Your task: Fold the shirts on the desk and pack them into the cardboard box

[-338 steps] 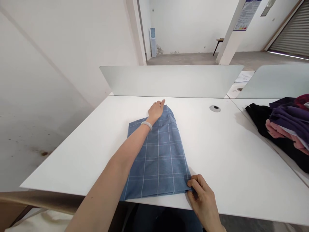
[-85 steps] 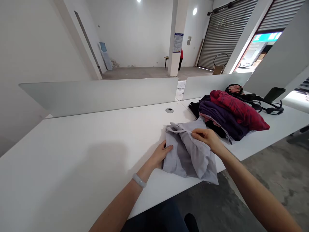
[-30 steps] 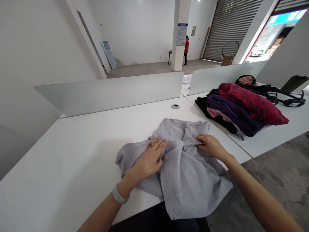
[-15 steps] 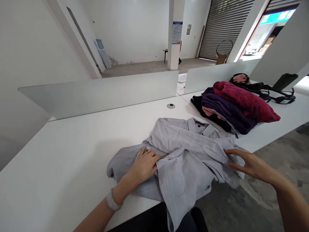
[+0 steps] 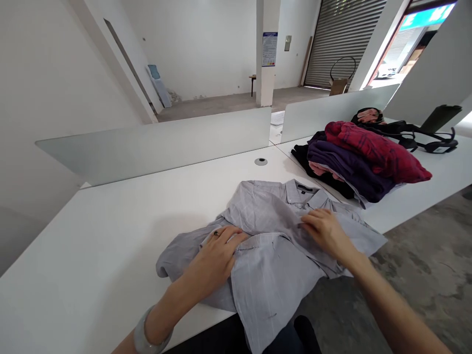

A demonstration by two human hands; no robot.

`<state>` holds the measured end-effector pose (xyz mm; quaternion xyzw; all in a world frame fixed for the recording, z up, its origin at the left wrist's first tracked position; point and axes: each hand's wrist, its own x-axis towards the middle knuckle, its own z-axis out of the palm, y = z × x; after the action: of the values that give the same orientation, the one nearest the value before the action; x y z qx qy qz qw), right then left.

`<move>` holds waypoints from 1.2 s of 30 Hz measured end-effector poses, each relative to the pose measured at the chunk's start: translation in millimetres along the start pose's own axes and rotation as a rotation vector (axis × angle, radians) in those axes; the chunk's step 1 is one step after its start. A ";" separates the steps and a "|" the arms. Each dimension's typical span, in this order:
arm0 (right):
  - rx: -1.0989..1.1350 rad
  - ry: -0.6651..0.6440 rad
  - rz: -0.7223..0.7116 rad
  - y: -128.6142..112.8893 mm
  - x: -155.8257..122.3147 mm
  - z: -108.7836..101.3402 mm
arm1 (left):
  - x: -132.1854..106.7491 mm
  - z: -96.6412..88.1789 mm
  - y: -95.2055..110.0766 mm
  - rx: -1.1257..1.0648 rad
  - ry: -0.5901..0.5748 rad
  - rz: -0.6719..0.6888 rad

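A light grey button shirt (image 5: 269, 280) lies rumpled on the white table (image 5: 110, 231), collar toward the far side and its lower part hanging over the near edge. My left hand (image 5: 217, 250), with a ring and a pale bracelet (image 5: 147, 339) at the wrist, lies on the shirt's left half, fingers curled over a front edge. My right hand (image 5: 324, 231) rests on the right half, fingers bent and pinching the cloth near the middle.
A pile of clothes (image 5: 354, 162), red plaid on purple, pink and black, sits on the adjoining desk at right. Black strapped gear (image 5: 427, 140) lies behind it. A frosted divider (image 5: 155, 142) runs along the table's far edge, near a cable grommet (image 5: 261, 161).
The blue checked garment is gone and a grey shirt has been drawn from the pile side and spread out. My right hand moved from the shirt's right edge back toward its middle.
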<state>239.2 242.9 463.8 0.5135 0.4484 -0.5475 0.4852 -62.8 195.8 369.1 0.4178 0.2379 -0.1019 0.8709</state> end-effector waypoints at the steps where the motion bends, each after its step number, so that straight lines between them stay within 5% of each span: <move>1: 0.071 -0.030 -0.065 -21.6 -1.7 -0.3 | 6.3 -0.5 5.4 -0.005 0.053 0.045; 4: 0.311 -0.330 -0.349 -72.6 -9.8 -10.8 | 20.7 6.0 16.3 -0.006 0.129 0.188; 7: 0.422 -0.451 -0.333 -72.0 -12.3 -24.8 | 25.4 23.5 15.6 -0.009 0.054 0.262; 9: 0.382 -0.280 -0.123 -36.3 -8.7 -29.4 | 24.0 37.9 10.2 -0.023 -0.009 0.255; 13: 0.036 0.105 0.277 77.1 1.7 -25.0 | 20.7 58.7 -1.5 -0.023 -0.035 0.202; 16: -0.192 -0.029 0.515 140.2 6.1 -17.0 | 25.2 61.2 -4.3 -0.019 -0.024 0.190; 19: -0.257 -0.211 0.627 155.7 11.5 -9.2 | 37.1 55.9 -4.1 -0.017 -0.004 0.200; 25: 0.135 -0.080 0.346 99.5 34.8 -19.6 | 83.7 36.8 -15.8 -0.061 0.102 0.143; 31: 0.388 -0.037 -0.058 14.0 44.9 -78.8 | 154.9 8.1 -38.6 -0.273 0.260 0.078; 36: 0.330 0.031 -0.302 -32.0 48.5 -125.8 | 175.7 -14.2 -41.8 -0.537 0.171 0.082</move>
<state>223.4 368.0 406.4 0.5216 0.4318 -0.6719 0.3001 69.0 184.2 245.3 0.1884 0.3119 0.0356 0.9306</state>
